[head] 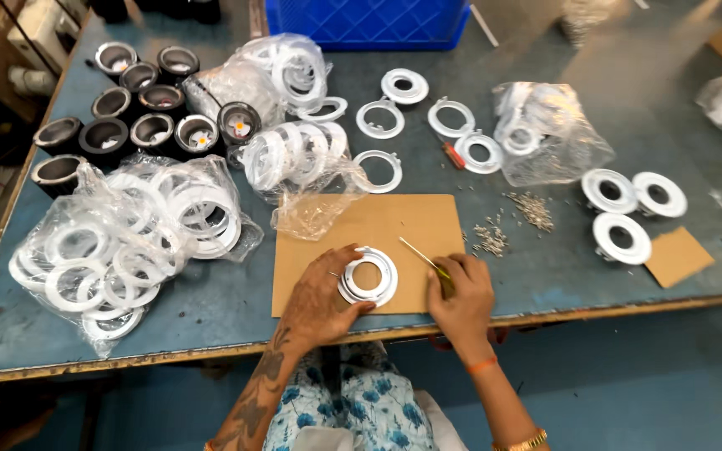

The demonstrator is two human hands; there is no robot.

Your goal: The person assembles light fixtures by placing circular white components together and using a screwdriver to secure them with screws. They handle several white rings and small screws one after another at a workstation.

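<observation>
Blue crate at far edge; black housings left; screw pile right.

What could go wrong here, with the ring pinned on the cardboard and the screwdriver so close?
The screwdriver in the right hand points toward the left hand pressing the white ring; a slip might jab the fingers. The cardboard sheet reaches the table edge, so the ring could slide off. The loose screws nearby could scatter if brushed.
</observation>
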